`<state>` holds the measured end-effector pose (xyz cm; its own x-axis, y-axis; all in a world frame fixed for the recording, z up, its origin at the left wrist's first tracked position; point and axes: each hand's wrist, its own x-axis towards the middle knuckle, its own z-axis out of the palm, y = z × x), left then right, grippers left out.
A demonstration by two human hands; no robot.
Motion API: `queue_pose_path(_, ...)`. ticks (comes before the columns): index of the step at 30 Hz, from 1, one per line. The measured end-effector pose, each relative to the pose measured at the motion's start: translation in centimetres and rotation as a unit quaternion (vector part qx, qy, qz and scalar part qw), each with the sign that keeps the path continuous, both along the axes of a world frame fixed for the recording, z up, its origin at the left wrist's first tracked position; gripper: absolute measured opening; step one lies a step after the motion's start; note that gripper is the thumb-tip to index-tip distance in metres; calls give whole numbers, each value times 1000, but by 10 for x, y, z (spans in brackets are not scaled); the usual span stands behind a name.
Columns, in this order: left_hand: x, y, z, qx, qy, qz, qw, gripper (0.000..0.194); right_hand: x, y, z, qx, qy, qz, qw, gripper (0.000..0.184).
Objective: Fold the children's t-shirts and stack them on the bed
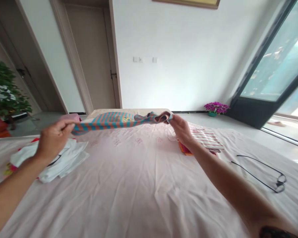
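I hold a garment with blue and orange stripes (114,120) stretched out level above a bed covered by a pale pink sheet (139,178). My left hand (53,138) pinches its left end, fingers closed. My right hand (180,129) grips the bunched right end, also closed. The cloth hangs a little above the far half of the bed, clear of the sheet.
White folded clothes (62,160) lie on the bed under my left hand. A red-striped white garment (207,138) lies on the right, with a black hanger (265,172) nearer the edge. A pink item (71,117), a potted plant (5,89), a flower pot (216,108), a door and a glass door surround the bed.
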<state>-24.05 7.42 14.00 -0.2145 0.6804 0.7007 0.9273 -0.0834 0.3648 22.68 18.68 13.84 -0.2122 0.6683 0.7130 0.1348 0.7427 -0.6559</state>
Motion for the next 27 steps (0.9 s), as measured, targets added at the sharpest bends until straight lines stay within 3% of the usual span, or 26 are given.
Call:
queue_pose_path(2,-11,-9,-48,-105,5,-31,994,35,13,-10,-46,-45,-124,9,991,31)
queue_pose_path(4,-19,-17,-89,-158,36,-93,982,30,25,-20,-85,-60,-250,16,966,34)
queue_pose_path(6,-23,-25,-117,-181,73,-162,967,28,35,-30,-110,-53,-344,39,937,33)
queue_pose_path(8,-23,-36,-130,-199,108,-216,950,28,41,-41,-120,-20,-403,55,913,33)
queue_pose_path(13,-10,-68,-117,-255,141,-265,919,29,47,-68,-98,52,-472,47,879,35)
queue_pose_path(16,-1,-88,-111,-327,128,-278,894,28,46,-88,-85,66,-510,56,856,33)
queue_pose_path(20,8,-105,-118,-458,74,-282,840,24,48,-113,-78,40,-560,97,822,25)
queue_pose_path(23,11,-100,-116,-549,-10,-268,792,30,50,-114,-74,-15,-568,107,816,28)
queue_pose_path(25,12,-84,-110,-551,-54,-249,795,43,48,-100,-70,-70,-553,81,826,34)
queue_pose_path(27,16,-58,-103,-491,-67,-219,841,48,40,-76,-69,-107,-522,30,846,36)
